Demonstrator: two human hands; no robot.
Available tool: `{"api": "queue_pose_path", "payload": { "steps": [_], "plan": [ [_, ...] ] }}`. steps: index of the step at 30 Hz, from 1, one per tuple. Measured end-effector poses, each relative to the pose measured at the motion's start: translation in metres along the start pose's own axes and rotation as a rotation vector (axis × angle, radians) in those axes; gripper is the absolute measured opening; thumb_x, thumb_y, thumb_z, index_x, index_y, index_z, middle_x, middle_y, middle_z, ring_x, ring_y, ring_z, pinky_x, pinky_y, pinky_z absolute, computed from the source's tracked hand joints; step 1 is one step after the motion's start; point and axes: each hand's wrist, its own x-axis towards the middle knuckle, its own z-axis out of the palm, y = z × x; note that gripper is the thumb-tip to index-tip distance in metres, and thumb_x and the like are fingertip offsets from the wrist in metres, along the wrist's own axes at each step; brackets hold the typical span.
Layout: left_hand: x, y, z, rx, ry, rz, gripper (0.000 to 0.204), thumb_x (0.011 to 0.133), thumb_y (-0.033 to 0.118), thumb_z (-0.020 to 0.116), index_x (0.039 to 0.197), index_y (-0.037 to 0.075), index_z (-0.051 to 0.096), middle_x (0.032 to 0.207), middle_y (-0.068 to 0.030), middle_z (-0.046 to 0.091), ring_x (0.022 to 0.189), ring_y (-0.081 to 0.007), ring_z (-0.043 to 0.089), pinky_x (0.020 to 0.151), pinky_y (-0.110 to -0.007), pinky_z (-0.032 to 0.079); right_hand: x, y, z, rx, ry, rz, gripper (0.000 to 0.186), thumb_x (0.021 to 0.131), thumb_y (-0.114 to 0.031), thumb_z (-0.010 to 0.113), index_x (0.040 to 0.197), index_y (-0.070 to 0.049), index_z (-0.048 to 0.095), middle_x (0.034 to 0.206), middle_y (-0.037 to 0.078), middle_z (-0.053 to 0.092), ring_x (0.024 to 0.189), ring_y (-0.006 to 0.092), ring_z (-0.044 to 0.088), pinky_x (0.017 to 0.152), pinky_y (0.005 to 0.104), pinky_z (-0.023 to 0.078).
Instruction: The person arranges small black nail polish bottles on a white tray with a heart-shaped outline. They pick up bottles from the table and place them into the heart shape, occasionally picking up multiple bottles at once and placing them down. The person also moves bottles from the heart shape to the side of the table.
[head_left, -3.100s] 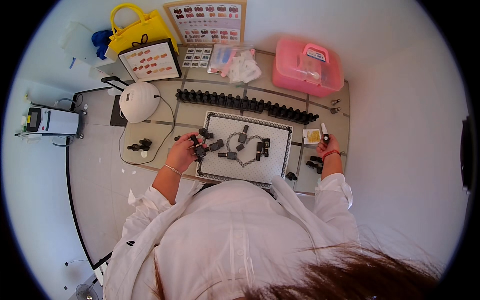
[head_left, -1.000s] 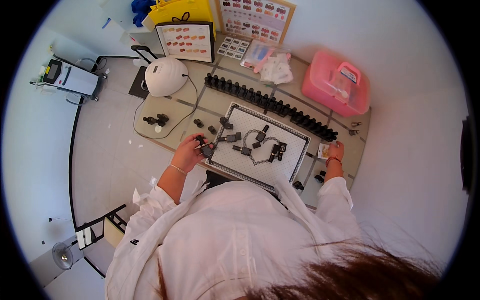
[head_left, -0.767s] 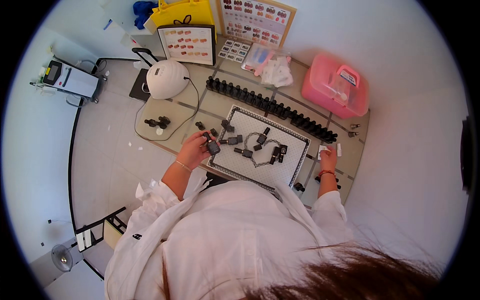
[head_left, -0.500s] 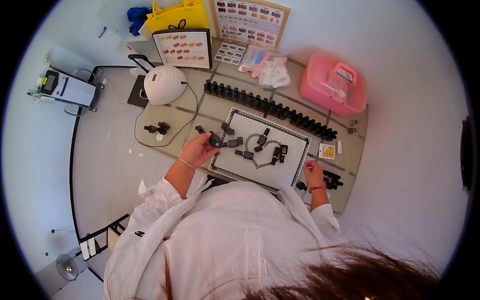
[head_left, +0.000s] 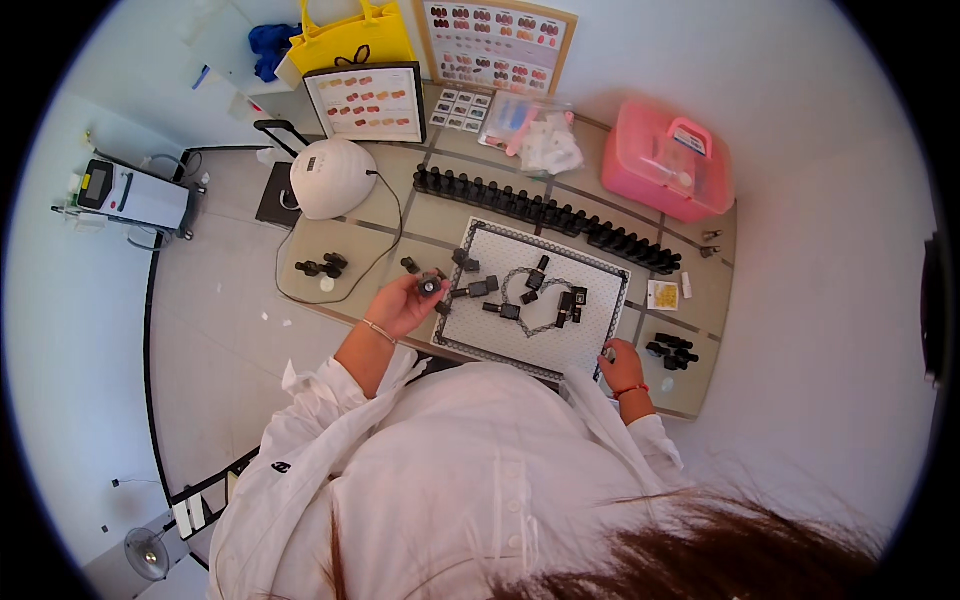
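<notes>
My left hand (head_left: 405,303) holds a small black bottle (head_left: 430,286) at the left edge of a white patterned mat (head_left: 560,340) on the table. Several more small black bottles (head_left: 530,290) lie on the mat around a heart outline. At the mat's near right corner my right hand (head_left: 622,366) rests with its fingers curled; whether it holds anything cannot be made out. A red band circles that wrist.
A long row of black bottles (head_left: 545,212) lines the table behind the mat. A white dome lamp (head_left: 330,178), a pink box (head_left: 668,160), colour sample boards (head_left: 366,102), a yellow bag (head_left: 350,42) and small bottle groups (head_left: 672,350) stand around.
My right hand has drawn back from the table's right side to the mat's near right corner. My left hand stays at the mat's left edge with a bottle. The view has shifted.
</notes>
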Motion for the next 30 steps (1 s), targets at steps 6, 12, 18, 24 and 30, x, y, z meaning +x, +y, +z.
{"api": "queue_pose_path", "payload": {
  "steps": [6,12,18,24,30],
  "plan": [
    [-0.006,0.000,0.000,-0.024,-0.009,0.049,0.027,0.096,0.004,0.037,0.116,-0.009,0.049,0.111,-0.0225,0.054,0.106,-0.0353,0.059,0.091,-0.039,0.056,-0.003,-0.001,0.009,-0.059,0.018,0.021,0.031,0.071,-0.016,0.073,0.099,-0.008,0.062,0.106,0.017,0.062,0.104,0.0360,0.057,0.092,0.0423,0.046],
    [-0.010,0.002,-0.014,0.110,-0.151,0.066,0.017,0.092,0.016,0.053,0.106,0.007,0.056,0.085,-0.0091,0.059,0.081,-0.0211,0.059,0.068,-0.029,0.051,-0.008,-0.001,0.009,-0.129,0.073,-0.071,0.031,0.067,-0.010,0.070,0.097,-0.007,0.062,0.103,0.016,0.062,0.102,0.0368,0.057,0.091,0.0429,0.046],
    [-0.012,-0.015,-0.012,1.721,0.204,0.586,0.023,0.084,0.023,0.068,0.099,0.006,0.062,0.072,-0.0092,0.063,0.068,-0.0230,0.062,0.063,-0.036,0.050,-0.008,0.009,0.012,-0.094,0.096,-0.084,0.032,0.063,-0.002,0.064,0.095,-0.007,0.062,0.102,0.016,0.062,0.100,0.0374,0.056,0.090,0.0445,0.046],
    [-0.009,-0.041,-0.014,2.174,0.227,0.594,0.036,0.080,0.027,0.072,0.109,0.009,0.063,0.094,-0.0155,0.066,0.090,-0.0320,0.063,0.077,-0.043,0.051,-0.007,0.015,0.013,-0.016,0.081,-0.064,0.034,0.063,0.001,0.063,0.096,-0.006,0.063,0.105,0.017,0.062,0.103,0.0383,0.056,0.092,0.0443,0.045],
    [0.027,-0.049,-0.055,1.985,0.289,0.516,0.028,0.087,0.032,0.065,0.103,0.010,0.061,0.082,-0.0107,0.062,0.078,-0.0290,0.061,0.069,-0.040,0.048,-0.009,-0.011,-0.016,0.243,0.126,0.014,0.036,0.069,-0.002,0.062,0.104,-0.007,0.063,0.107,0.018,0.062,0.105,0.0387,0.056,0.094,0.0423,0.045]
  ]
}}
